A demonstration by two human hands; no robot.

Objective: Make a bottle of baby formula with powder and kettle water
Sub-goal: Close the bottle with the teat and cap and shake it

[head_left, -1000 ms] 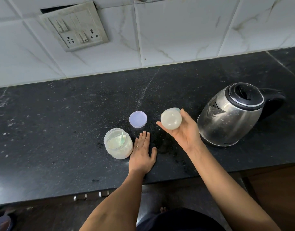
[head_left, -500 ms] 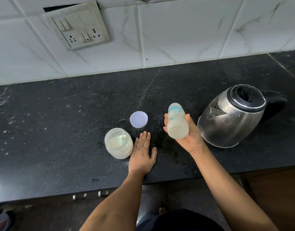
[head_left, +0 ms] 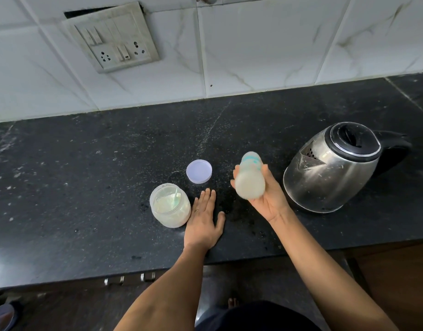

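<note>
Right now the right hand (head_left: 267,201) is gripping the baby bottle (head_left: 249,182) above the counter (head_left: 86,175), its long axis tilting cap-end away, while the left hand (head_left: 203,220) is lying flat beside the powder jar (head_left: 169,206).

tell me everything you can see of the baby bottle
The baby bottle is small, translucent plastic, milky white inside, with teal bands near its far end. It is blurred, so finer parts cannot be told. It is held tilted, rounded base toward the camera, top pointing toward the wall. The right hand grips it from below, palm up, above the black counter, left of the steel kettle. Only that hand touches it.
</note>
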